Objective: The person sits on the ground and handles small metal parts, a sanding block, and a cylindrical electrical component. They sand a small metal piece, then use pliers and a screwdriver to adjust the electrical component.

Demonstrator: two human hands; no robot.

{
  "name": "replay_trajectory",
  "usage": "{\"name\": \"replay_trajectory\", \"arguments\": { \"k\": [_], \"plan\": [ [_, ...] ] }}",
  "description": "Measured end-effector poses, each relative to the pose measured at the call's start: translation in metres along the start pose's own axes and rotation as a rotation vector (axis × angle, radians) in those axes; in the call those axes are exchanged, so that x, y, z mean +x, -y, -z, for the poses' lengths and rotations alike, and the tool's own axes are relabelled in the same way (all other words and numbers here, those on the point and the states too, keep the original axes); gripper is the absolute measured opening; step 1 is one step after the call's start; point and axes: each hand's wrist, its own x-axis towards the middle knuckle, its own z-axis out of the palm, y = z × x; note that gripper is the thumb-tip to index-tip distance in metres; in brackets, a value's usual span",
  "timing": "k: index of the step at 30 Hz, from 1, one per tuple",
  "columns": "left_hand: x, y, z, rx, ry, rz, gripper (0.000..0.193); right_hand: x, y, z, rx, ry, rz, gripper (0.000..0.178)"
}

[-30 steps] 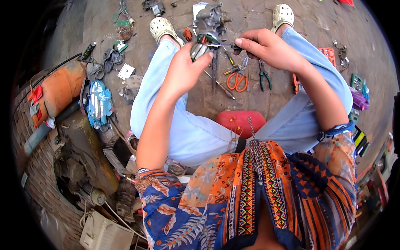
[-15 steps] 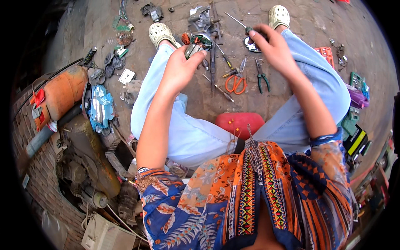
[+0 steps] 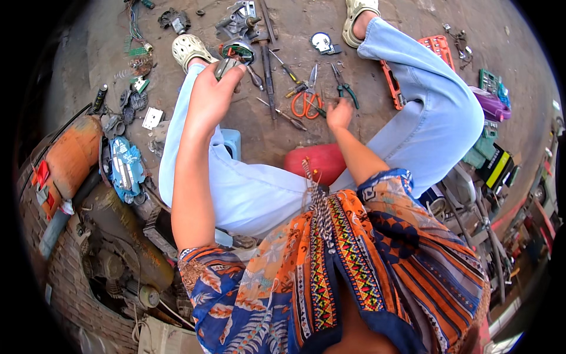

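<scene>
My left hand (image 3: 212,97) is closed around a grey metal housing (image 3: 226,69). A round part with a green circuit board (image 3: 237,54) shows just beyond it. My right hand (image 3: 340,114) is low over the ground, its fingers closed at the green handle of a screwdriver (image 3: 321,111); the hand hides part of this tool. Close by are orange-handled scissors (image 3: 305,104) and dark green pliers (image 3: 346,88). A yellow-and-black screwdriver (image 3: 289,72) lies farther off, and another screwdriver (image 3: 289,118) lies to the left of the scissors.
A hammer (image 3: 267,71) and metal castings (image 3: 239,23) lie beyond my left hand. A round white-faced part (image 3: 322,42) is near my right foot. An orange tool case (image 3: 437,48) lies partly behind my right leg. Left stands an orange gas cylinder (image 3: 73,150); a red seat (image 3: 315,164) is between my legs.
My right hand has come down and toward me with the screwdriver, from near my right foot to beside the scissors. My left hand still grips the housing. The view has shifted right.
</scene>
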Motion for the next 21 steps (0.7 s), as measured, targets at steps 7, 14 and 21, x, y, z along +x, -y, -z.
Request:
{"name": "replay_trajectory", "arguments": {
  "k": [7,14,21],
  "plan": [
    [0.001,0.007,-0.001,0.270,-0.037,-0.146,0.031,0.030,-0.011,0.014,-0.321,-0.120,0.006,0.040],
    [-0.010,-0.002,-0.009,0.573,-0.202,-0.217,0.049,0.044,-0.014,0.016,-0.396,-0.124,0.263,0.035],
    [-0.013,-0.006,-0.010,0.749,-0.233,-0.229,0.055,0.052,-0.001,0.016,-0.266,-0.092,0.190,0.037]
  ]
}}
